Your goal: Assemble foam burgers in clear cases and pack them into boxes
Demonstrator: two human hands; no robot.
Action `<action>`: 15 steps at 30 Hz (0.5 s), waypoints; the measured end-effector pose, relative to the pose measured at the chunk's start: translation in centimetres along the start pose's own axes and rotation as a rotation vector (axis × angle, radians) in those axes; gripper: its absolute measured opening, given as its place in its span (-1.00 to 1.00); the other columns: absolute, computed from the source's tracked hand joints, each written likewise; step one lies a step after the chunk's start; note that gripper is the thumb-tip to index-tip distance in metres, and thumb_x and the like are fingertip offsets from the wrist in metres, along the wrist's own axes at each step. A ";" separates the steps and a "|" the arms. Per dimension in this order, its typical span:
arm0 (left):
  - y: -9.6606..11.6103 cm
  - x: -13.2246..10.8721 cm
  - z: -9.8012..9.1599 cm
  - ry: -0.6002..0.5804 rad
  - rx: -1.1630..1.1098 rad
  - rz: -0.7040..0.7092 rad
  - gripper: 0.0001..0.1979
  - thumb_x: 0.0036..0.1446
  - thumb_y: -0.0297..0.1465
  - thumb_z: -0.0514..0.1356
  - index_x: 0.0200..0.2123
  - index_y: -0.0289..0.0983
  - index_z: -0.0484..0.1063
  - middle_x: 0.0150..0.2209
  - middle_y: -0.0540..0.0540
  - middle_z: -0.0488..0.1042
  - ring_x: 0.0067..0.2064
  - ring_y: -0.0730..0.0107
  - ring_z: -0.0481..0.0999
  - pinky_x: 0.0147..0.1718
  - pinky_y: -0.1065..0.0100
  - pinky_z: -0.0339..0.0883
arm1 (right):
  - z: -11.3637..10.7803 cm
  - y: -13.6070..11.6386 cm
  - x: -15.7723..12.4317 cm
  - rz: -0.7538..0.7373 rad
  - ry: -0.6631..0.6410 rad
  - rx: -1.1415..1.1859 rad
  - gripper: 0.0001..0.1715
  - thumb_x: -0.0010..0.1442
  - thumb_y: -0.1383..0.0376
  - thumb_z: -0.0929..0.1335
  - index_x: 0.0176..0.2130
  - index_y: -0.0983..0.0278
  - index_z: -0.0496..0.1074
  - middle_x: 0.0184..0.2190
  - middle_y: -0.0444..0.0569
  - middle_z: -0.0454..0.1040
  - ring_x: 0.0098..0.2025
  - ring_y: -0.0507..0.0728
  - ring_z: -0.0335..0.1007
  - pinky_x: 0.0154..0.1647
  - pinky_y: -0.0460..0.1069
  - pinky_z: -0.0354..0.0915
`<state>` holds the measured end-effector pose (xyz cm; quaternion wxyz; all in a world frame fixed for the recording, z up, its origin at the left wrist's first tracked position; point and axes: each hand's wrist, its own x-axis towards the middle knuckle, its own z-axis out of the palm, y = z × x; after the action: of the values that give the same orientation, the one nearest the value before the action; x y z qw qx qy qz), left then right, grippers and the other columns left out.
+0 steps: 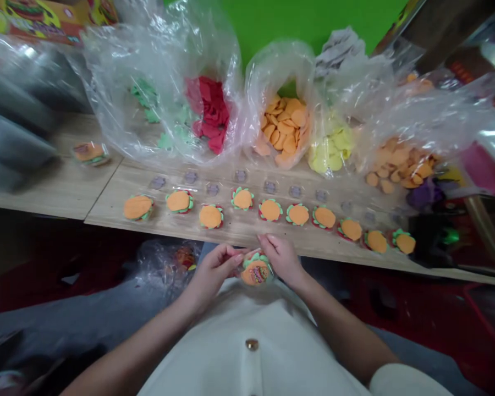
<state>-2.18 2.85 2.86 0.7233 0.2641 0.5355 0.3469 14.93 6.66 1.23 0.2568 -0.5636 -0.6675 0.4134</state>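
Observation:
A toy burger (254,273) with an orange bun, a green frilly layer and a printed label on its face is held between both hands, close to the body and in front of the table edge. My left hand (219,269) pinches its left upper side. My right hand (281,257) has its fingers closed on the upper right side. What looks like clear packaging surrounds the burger. Beyond the hands, several orange-topped burgers (210,216) lie in a row of clear plastic trays on the wooden table (239,237).
Behind the row stand open clear bags holding green and red (214,110), orange (284,126), yellow (332,147) and small orange pieces (400,165). A wrapped burger (91,153) lies at the left. A black object (433,236) with a green light is at the right.

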 end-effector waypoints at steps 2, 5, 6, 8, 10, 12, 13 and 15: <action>-0.5 0.0 0.2 0.006 -0.012 -0.014 -0.75 -0.03 -0.26 0.24 -0.47 -0.28 0.26 -0.41 0.02 0.41 -0.32 0.45 0.40 -0.35 0.43 0.31 | 0.3 0.7 -0.4 -0.007 0.013 -0.012 -0.50 0.23 0.09 0.14 -0.64 0.26 0.12 -0.70 -0.21 0.13 -0.60 -0.04 0.06 -0.55 -0.11 -0.03; 0.0 0.5 0.6 0.020 0.015 0.011 -0.75 -0.01 -0.24 0.22 -0.47 -0.28 0.25 -0.39 0.00 0.42 -0.30 0.44 0.41 -0.33 0.41 0.31 | 0.0 1.3 0.6 -0.039 0.062 -0.045 -0.49 0.23 0.08 0.14 -0.65 0.26 0.09 -0.70 -0.21 0.10 -0.61 -0.04 0.06 -0.55 -0.10 -0.04; 0.6 0.8 0.6 -0.006 0.028 0.027 -0.75 0.02 -0.22 0.19 -0.45 -0.28 0.26 -0.39 0.01 0.41 -0.31 0.44 0.41 -0.32 0.41 0.32 | -0.3 1.2 1.1 -0.061 0.082 -0.059 -0.49 0.22 0.08 0.14 -0.66 0.26 0.09 -0.70 -0.21 0.09 -0.61 -0.04 0.05 -0.55 -0.10 -0.04; 1.9 1.2 0.7 -0.126 0.074 0.066 -0.77 0.04 -0.22 0.18 -0.32 -0.24 0.28 -0.37 0.02 0.41 -0.29 0.42 0.42 -0.28 0.36 0.33 | -0.7 0.9 2.4 -0.124 0.109 -0.099 -0.48 0.22 0.08 0.14 -0.66 0.26 0.11 -0.71 -0.20 0.09 -0.61 -0.04 0.05 -0.55 -0.10 -0.05; 3.2 1.7 0.8 -0.242 0.199 0.143 -0.61 -0.04 -0.26 0.25 -0.12 -0.20 0.28 -0.27 -0.01 0.44 -0.21 0.35 0.43 -0.19 0.30 0.31 | -1.2 0.3 3.5 -0.195 0.105 -0.153 -0.48 0.23 0.09 0.14 -0.67 0.26 0.16 -0.71 -0.19 0.12 -0.60 -0.03 0.06 -0.53 -0.09 -0.05; 3.9 2.1 1.0 -0.265 0.353 0.241 -0.45 -0.12 -0.31 0.31 -0.01 -0.20 0.27 -0.16 -0.07 0.45 -0.10 0.25 0.41 -0.09 0.26 0.26 | -1.5 -0.4 4.2 -0.236 0.085 -0.185 -0.47 0.23 0.08 0.14 -0.66 0.26 0.19 -0.70 -0.18 0.16 -0.59 -0.02 0.08 -0.52 -0.09 -0.05; 4.0 2.3 1.1 -0.243 0.402 0.277 -0.44 -0.14 -0.33 0.32 -0.01 -0.22 0.30 -0.12 -0.09 0.45 -0.06 0.22 0.40 -0.05 0.25 0.24 | -1.7 -0.7 4.4 -0.232 0.086 -0.186 -0.47 0.23 0.07 0.15 -0.66 0.26 0.20 -0.70 -0.18 0.17 -0.59 -0.02 0.08 -0.52 -0.09 -0.06; 3.9 2.6 1.4 -0.196 0.394 0.292 -0.50 -0.11 -0.32 0.29 -0.03 -0.24 0.36 -0.06 -0.12 0.43 -0.01 0.18 0.37 -0.01 0.23 0.21 | -2.0 -1.1 4.3 -0.170 0.133 -0.150 -0.46 0.23 0.04 0.15 -0.66 0.25 0.18 -0.70 -0.19 0.17 -0.60 -0.02 0.07 -0.52 -0.08 -0.07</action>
<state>-1.25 7.35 4.65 0.6487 0.5066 0.4764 0.3093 15.00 11.32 2.68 0.2917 -0.5489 -0.7234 0.3006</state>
